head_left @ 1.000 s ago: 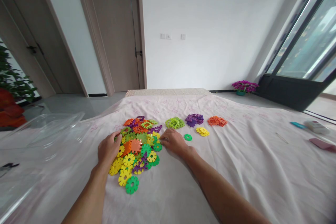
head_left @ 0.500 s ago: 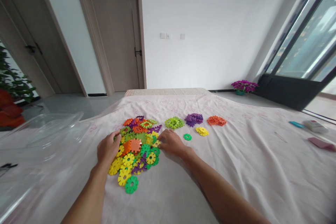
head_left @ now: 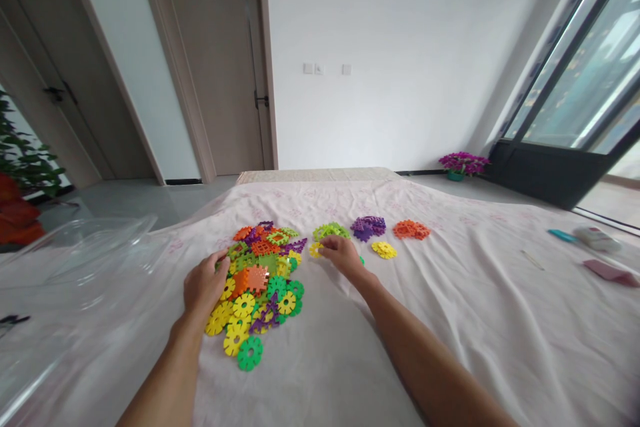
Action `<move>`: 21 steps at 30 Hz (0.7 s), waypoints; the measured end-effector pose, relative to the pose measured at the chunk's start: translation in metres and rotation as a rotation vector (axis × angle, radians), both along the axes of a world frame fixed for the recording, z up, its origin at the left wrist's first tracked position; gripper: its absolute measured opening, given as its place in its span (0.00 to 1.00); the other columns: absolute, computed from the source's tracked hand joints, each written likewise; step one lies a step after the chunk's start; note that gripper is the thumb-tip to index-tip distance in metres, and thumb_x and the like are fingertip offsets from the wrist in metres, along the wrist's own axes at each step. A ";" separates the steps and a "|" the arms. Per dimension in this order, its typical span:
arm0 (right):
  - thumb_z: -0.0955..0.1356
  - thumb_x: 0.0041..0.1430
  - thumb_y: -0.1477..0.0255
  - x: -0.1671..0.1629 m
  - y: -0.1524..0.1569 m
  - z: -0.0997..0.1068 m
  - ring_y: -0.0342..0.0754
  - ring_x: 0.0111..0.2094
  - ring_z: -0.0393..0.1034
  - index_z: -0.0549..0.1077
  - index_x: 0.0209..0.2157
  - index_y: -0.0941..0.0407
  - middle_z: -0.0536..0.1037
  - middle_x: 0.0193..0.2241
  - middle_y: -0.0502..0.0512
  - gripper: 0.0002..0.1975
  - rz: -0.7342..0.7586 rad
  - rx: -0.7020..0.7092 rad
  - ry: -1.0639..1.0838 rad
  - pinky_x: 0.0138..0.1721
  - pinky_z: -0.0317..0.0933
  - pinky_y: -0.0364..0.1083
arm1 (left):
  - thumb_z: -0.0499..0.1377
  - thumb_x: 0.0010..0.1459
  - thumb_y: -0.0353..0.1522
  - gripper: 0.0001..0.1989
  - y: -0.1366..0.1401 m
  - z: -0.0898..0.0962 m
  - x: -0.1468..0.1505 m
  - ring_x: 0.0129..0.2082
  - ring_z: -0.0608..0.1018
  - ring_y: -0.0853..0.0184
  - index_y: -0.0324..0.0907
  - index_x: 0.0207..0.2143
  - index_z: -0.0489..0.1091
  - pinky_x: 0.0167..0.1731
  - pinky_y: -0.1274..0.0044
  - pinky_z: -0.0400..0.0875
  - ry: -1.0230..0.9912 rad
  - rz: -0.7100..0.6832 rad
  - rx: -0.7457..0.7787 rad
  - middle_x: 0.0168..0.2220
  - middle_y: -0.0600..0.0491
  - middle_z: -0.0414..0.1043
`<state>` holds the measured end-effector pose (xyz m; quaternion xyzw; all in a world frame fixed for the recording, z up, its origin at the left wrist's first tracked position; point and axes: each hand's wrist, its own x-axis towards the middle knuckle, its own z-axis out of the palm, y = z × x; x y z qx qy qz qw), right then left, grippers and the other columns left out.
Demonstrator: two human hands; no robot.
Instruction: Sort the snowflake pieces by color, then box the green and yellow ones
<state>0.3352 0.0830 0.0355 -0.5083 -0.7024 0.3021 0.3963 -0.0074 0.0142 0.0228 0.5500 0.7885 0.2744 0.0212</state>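
Right hand [head_left: 344, 258] pinches a yellow, notched, round plastic disc [head_left: 315, 251] near the frame's centre — just below a lime-green heap of plastic pieces [head_left: 330, 231]. Left hand [head_left: 204, 282], fingers curled, touches the multicoloured pile of plastic shapes [head_left: 257, 278] left of centre — whether it grips one, I cannot tell.

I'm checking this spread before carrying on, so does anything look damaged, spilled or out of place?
Nothing looks spilled. The mixed pile is jumbled but shows no obvious damage. One mild oddity: a thin pale stick lies loose on the rumpled cloth, right of the orange pile, matching nothing in either.
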 end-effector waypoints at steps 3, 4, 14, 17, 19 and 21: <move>0.69 0.49 0.69 0.026 0.007 0.010 0.44 0.26 0.68 0.78 0.32 0.58 0.77 0.24 0.50 0.09 -0.091 -0.009 -0.003 0.26 0.57 0.40 | 0.47 0.63 0.43 0.23 0.000 0.000 0.000 0.48 0.78 0.59 0.47 0.54 0.71 0.45 0.72 0.69 -0.002 -0.001 -0.002 0.51 0.50 0.77; 0.69 0.48 0.69 0.036 0.009 0.013 0.44 0.26 0.69 0.78 0.32 0.58 0.77 0.24 0.50 0.09 -0.128 -0.007 -0.019 0.26 0.57 0.40 | 0.47 0.63 0.43 0.23 0.001 0.000 0.000 0.49 0.78 0.58 0.48 0.54 0.71 0.45 0.72 0.69 -0.003 0.000 -0.003 0.51 0.50 0.77; 0.69 0.46 0.70 0.133 0.022 0.017 0.45 0.26 0.70 0.81 0.33 0.56 0.77 0.23 0.50 0.11 -0.480 -0.104 -0.303 0.25 0.54 0.40 | 0.46 0.64 0.43 0.23 0.000 0.000 0.000 0.51 0.77 0.57 0.47 0.54 0.71 0.49 0.70 0.68 -0.023 -0.003 0.007 0.53 0.49 0.76; 0.69 0.45 0.69 0.148 0.017 0.019 0.46 0.28 0.71 0.81 0.33 0.55 0.77 0.24 0.49 0.12 -0.552 -0.129 -0.402 0.26 0.53 0.40 | 0.46 0.64 0.44 0.23 -0.001 0.002 0.001 0.52 0.76 0.57 0.47 0.54 0.71 0.50 0.70 0.68 -0.021 0.001 -0.008 0.53 0.49 0.75; 0.69 0.46 0.68 0.153 0.013 0.024 0.46 0.28 0.71 0.81 0.33 0.55 0.77 0.23 0.50 0.12 -0.557 -0.146 -0.440 0.26 0.53 0.40 | 0.46 0.64 0.44 0.24 -0.001 0.002 0.001 0.52 0.76 0.56 0.48 0.54 0.71 0.50 0.70 0.68 -0.018 0.003 -0.016 0.53 0.49 0.75; 0.69 0.47 0.67 0.152 0.010 0.030 0.47 0.30 0.72 0.82 0.33 0.55 0.78 0.25 0.51 0.12 -0.592 -0.149 -0.467 0.27 0.54 0.41 | 0.46 0.64 0.44 0.24 -0.001 0.002 0.001 0.52 0.76 0.57 0.48 0.54 0.71 0.49 0.70 0.68 -0.013 0.004 -0.018 0.53 0.49 0.75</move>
